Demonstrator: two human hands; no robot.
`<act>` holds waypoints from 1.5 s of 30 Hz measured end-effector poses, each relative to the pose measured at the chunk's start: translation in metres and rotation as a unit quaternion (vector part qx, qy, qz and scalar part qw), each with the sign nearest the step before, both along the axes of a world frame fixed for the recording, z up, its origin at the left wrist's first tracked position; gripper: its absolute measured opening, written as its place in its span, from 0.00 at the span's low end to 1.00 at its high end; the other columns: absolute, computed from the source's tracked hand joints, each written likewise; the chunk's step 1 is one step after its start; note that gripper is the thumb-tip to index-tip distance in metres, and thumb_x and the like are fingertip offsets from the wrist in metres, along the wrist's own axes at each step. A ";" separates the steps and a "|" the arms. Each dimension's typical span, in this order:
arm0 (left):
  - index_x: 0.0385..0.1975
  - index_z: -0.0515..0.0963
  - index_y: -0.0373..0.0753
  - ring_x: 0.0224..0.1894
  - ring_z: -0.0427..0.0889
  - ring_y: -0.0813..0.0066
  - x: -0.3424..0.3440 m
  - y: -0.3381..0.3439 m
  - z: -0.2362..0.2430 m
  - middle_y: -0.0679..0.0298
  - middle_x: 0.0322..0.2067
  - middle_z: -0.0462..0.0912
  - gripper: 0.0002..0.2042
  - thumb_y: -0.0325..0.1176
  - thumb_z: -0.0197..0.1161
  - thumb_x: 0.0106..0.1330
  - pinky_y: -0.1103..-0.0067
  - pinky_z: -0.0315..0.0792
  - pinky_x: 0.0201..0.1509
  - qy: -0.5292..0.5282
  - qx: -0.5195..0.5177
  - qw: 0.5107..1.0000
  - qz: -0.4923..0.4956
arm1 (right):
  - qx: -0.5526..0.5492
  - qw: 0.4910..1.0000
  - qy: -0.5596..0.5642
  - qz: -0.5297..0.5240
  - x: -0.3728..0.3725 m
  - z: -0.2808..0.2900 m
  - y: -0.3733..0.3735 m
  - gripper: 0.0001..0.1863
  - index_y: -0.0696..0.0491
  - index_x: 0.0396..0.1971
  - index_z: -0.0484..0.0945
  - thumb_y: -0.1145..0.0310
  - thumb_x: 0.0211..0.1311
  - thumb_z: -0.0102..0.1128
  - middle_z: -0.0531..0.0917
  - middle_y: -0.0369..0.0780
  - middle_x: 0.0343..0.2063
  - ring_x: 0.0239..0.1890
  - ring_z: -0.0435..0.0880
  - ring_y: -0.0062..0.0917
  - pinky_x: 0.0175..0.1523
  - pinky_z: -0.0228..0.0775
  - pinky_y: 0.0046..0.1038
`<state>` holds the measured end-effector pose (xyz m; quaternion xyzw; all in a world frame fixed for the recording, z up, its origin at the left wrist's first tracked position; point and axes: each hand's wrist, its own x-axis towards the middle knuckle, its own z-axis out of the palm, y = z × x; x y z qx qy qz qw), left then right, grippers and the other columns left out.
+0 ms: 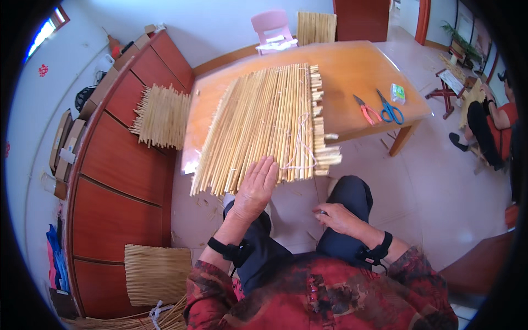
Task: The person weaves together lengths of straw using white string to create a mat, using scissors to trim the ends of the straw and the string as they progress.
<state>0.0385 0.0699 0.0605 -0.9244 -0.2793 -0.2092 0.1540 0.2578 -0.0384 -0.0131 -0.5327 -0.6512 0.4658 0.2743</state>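
A mat of straw-coloured sticks (250, 121) lies on the wooden table (352, 58), overhanging its near edge, with pale looped cord on its right part. My left hand (254, 190) rests on the mat's near edge, fingers stretched out and lying flat. My right hand (338, 219) is over my right thigh, below the mat, fingers curled round a small dark thing too small to name. Pliers with red handles (367, 110) and blue-handled scissors (389, 107) lie on the table's right part, beside a small green-and-white box (397, 93).
Red cabinets (118, 209) line the left, topped with boxes. Other stick bundles stand at left (159, 115), lower left (157, 272) and behind the table (316, 27). A pink chair (269, 25) is behind. At right, another person (500, 121) sits by a small folding stand (445, 91).
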 end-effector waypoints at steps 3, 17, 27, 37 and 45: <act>0.43 0.69 0.28 0.46 0.75 0.56 -0.004 0.001 0.050 0.49 0.42 0.75 0.17 0.19 0.55 0.51 0.72 0.70 0.50 -0.183 -0.002 0.983 0.012 | 0.031 0.999 0.020 -0.020 -0.001 0.011 0.007 0.14 0.61 0.37 0.73 0.67 0.56 0.50 0.78 0.50 0.29 0.33 0.78 0.41 0.40 0.69 0.32; 0.43 0.70 0.31 0.41 0.74 0.79 -0.038 -0.043 0.109 0.63 0.40 0.76 0.13 0.22 0.57 0.58 0.82 0.67 0.47 -0.775 -0.255 0.573 -0.080 | 0.064 0.995 0.058 -0.053 -0.020 0.003 0.041 0.11 0.61 0.34 0.73 0.69 0.57 0.49 0.78 0.42 0.28 0.31 0.78 0.26 0.37 0.70 0.25; 0.44 0.70 0.33 0.40 0.75 0.78 -0.049 -0.030 0.054 0.63 0.41 0.76 0.13 0.24 0.56 0.59 0.82 0.69 0.46 -0.808 -0.287 0.514 -0.037 | -0.141 0.938 0.292 -0.123 -0.010 -0.003 0.028 0.12 0.61 0.36 0.69 0.66 0.61 0.47 0.75 0.41 0.27 0.30 0.80 0.29 0.32 0.76 0.28; 0.44 0.70 0.33 0.40 0.75 0.78 -0.057 -0.033 0.023 0.62 0.40 0.76 0.13 0.24 0.57 0.59 0.82 0.68 0.46 -0.845 -0.293 0.446 -0.011 | -0.169 0.945 0.252 -0.123 0.001 -0.019 0.035 0.10 0.59 0.31 0.69 0.66 0.60 0.48 0.75 0.41 0.25 0.25 0.79 0.26 0.30 0.76 0.24; 0.45 0.69 0.34 0.41 0.75 0.77 -0.059 -0.033 -0.001 0.63 0.42 0.76 0.14 0.24 0.56 0.59 0.81 0.69 0.47 -0.857 -0.288 0.426 0.008 | -0.152 0.952 0.225 -0.143 0.007 -0.027 0.040 0.10 0.60 0.31 0.71 0.67 0.57 0.51 0.74 0.38 0.21 0.22 0.75 0.20 0.27 0.75 0.23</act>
